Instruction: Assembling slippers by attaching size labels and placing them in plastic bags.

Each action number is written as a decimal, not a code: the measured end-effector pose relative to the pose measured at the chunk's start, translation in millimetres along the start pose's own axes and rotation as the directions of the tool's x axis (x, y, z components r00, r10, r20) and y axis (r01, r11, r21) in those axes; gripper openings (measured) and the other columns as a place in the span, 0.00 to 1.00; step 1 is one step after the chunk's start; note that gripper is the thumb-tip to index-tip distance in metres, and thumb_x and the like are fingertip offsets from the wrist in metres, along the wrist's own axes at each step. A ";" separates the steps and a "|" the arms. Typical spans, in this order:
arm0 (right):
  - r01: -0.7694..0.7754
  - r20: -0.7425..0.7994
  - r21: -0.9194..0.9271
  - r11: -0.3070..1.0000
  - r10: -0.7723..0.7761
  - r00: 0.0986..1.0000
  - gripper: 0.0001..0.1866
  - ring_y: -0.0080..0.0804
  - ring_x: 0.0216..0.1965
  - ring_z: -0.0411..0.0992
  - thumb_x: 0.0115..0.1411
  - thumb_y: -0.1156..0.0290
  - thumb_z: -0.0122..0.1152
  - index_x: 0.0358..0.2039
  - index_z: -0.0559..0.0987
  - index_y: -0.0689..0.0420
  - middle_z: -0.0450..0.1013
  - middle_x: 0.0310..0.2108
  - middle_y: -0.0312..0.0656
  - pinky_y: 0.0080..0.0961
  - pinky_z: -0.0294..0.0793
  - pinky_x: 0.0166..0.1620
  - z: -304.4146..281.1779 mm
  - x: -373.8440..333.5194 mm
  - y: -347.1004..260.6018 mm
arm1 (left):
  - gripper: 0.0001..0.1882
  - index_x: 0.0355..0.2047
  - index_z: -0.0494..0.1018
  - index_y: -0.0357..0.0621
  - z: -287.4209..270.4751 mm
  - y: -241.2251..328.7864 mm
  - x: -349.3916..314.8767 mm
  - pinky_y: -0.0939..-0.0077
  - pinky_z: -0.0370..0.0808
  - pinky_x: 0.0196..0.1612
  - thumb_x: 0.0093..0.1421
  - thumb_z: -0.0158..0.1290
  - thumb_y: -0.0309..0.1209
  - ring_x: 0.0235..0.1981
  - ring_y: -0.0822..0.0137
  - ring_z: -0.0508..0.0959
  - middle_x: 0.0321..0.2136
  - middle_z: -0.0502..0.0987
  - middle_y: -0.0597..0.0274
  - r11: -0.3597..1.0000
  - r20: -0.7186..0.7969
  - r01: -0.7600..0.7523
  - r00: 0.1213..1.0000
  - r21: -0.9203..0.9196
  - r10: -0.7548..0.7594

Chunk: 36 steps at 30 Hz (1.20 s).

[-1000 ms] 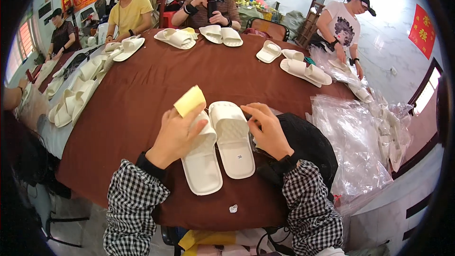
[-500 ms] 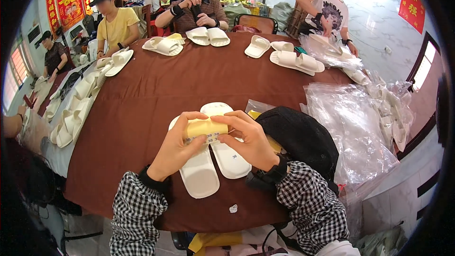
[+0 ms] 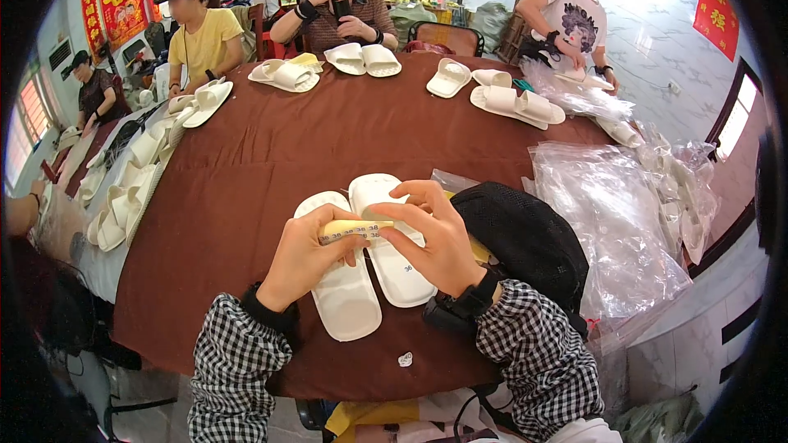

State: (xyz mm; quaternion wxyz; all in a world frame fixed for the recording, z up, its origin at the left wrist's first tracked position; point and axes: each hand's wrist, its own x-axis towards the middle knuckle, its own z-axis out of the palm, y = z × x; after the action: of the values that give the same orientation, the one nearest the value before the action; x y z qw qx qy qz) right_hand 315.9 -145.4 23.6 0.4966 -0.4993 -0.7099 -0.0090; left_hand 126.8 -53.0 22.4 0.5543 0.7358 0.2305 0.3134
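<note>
Numbered strip, probably stickers

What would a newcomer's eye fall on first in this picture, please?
Probably the left hand, mid-picture, holding a yellow sheet over a pair of white slippers, with the right hand at the sheet's right end. Next might come the shiny clear bags at the right, then the other slippers along the far side of the brown tablecloth.
</note>
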 end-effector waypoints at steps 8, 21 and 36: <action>0.190 -0.048 -0.186 0.964 -0.202 0.978 0.10 0.36 0.34 0.71 0.50 0.78 0.69 0.34 0.82 0.55 0.75 0.32 0.36 0.31 0.72 0.38 3.4 1.6 1.0 | 0.08 0.39 0.76 0.32 0.0 1.1 0.7 0.84 0.73 0.26 0.62 0.57 0.24 0.23 0.79 0.77 0.28 0.81 0.61 0.999 0.047 0.036 0.998 0.036 -0.038; 0.175 -0.004 -0.255 0.951 -0.182 0.983 0.07 0.38 0.34 0.71 0.51 0.76 0.67 0.31 0.77 0.56 0.72 0.31 0.38 0.33 0.71 0.37 4.2 0.1 -3.9 | 0.07 0.37 0.78 0.33 -0.1 1.5 -0.7 0.84 0.73 0.25 0.60 0.58 0.24 0.22 0.78 0.78 0.25 0.81 0.61 0.986 0.026 -0.031 0.999 0.165 0.027; -0.300 0.494 0.185 0.936 0.175 0.852 0.05 0.41 0.31 0.78 0.59 0.77 0.61 0.34 0.76 0.64 0.76 0.29 0.50 0.31 0.76 0.36 27.6 5.4 -19.5 | 0.11 0.43 0.73 0.38 -41.5 -10.3 10.7 0.85 0.69 0.31 0.64 0.55 0.31 0.27 0.80 0.74 0.31 0.83 0.59 0.982 -0.282 -0.119 0.957 -0.143 0.075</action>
State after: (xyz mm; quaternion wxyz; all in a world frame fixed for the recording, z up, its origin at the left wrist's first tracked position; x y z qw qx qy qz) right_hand 282.6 -137.4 22.9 0.3668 -0.5028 -0.7363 0.2654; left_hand 104.6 -15.0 22.5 0.5575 0.6492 0.2430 0.4568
